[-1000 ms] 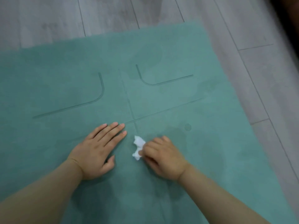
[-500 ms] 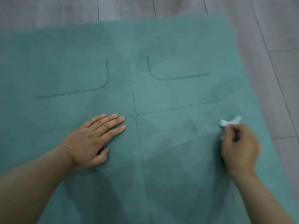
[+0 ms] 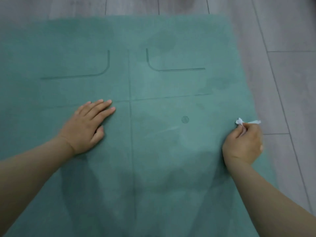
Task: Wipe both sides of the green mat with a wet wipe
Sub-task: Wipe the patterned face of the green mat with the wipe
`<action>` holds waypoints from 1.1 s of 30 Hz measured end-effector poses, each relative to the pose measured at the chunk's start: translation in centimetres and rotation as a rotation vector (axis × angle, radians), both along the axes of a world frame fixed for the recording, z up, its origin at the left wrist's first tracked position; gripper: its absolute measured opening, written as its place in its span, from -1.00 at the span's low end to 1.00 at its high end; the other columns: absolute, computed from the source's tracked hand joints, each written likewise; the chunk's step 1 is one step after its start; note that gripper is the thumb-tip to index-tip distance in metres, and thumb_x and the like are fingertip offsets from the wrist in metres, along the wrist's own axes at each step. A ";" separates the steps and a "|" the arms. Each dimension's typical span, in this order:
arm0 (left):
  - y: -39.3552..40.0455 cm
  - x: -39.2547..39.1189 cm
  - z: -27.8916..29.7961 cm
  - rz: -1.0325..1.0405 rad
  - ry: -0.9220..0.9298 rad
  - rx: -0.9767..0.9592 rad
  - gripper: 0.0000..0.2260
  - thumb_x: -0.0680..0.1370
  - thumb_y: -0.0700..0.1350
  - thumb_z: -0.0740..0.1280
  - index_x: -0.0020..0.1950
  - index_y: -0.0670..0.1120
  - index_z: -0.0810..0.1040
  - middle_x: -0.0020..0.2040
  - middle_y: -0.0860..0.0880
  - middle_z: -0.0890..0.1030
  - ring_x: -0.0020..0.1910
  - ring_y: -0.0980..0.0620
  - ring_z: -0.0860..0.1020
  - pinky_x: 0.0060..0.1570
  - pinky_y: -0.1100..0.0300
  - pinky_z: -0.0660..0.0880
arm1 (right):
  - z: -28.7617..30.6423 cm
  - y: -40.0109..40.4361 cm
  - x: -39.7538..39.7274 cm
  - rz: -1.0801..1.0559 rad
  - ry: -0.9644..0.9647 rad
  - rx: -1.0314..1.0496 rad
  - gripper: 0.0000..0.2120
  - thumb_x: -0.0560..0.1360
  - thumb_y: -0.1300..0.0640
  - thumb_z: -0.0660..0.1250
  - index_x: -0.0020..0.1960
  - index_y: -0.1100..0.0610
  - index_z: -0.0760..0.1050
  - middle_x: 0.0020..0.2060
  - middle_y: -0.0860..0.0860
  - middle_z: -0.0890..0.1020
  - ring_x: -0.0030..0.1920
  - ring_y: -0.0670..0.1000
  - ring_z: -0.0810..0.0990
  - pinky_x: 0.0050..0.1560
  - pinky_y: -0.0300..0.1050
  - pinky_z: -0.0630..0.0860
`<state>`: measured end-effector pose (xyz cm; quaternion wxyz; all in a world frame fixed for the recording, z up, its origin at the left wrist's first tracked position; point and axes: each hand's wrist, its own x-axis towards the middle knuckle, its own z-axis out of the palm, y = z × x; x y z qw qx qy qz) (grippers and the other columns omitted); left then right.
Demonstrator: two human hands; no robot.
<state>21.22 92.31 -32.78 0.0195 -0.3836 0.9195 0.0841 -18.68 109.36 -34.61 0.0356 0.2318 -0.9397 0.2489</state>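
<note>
Teal-green mat (image 3: 153,82), marked with thin darker lines: a long cross through the middle, two curved corner strokes above it. Small dark round stamp (image 3: 185,119) with fine stripes right of the centre line. Darker blotches and a few paler streaks across the green. Crumpled white wipe (image 3: 239,121) at the right edge. Pale grey wood-grain floor (image 3: 282,31) with thin dark seams between planks.

Grey wood-look plank floor (image 3: 290,40), dark seams between boards; soft, even light.
</note>
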 end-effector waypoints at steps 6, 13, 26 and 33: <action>20.9 -1.6 -0.3 0.356 0.118 0.056 -0.30 0.42 0.11 0.17 0.51 -0.18 0.32 0.54 -0.16 0.29 0.51 -0.17 0.25 0.50 -0.10 0.08 | 0.4 0.0 0.1 -0.020 0.006 0.012 -0.78 0.60 0.03 0.15 0.01 0.16 0.45 0.00 0.14 0.58 0.06 0.23 0.50 0.03 0.08 0.33; 21.2 -1.3 -0.9 0.408 0.125 0.016 -0.35 0.39 0.06 0.17 0.46 -0.15 0.41 0.50 -0.15 0.37 0.48 -0.13 0.29 0.49 -0.04 0.08 | 0.6 -0.8 4.7 0.050 -0.082 -0.055 -0.83 0.55 0.09 0.21 -0.05 0.18 0.50 -0.07 0.17 0.64 0.02 0.25 0.54 0.03 0.08 0.40; 21.2 -1.1 -1.1 0.395 0.172 -0.041 -0.37 0.37 0.03 0.16 0.42 -0.16 0.44 0.46 -0.15 0.42 0.45 -0.14 0.31 0.48 -0.02 0.06 | 1.2 3.8 -2.7 -0.024 0.001 0.061 -0.68 0.53 -0.09 0.20 0.01 0.14 0.54 0.01 0.20 0.65 0.05 0.29 0.57 0.05 0.09 0.45; 21.1 -1.2 -1.0 0.389 0.165 -0.044 -0.35 0.35 0.03 0.16 0.42 -0.16 0.45 0.45 -0.17 0.43 0.44 -0.16 0.33 0.47 -0.02 0.07 | 1.0 0.1 12.5 0.393 0.053 -0.062 -0.81 0.53 0.05 0.21 -0.18 0.12 0.49 -0.24 0.13 0.60 -0.20 0.24 0.54 -0.17 0.06 0.46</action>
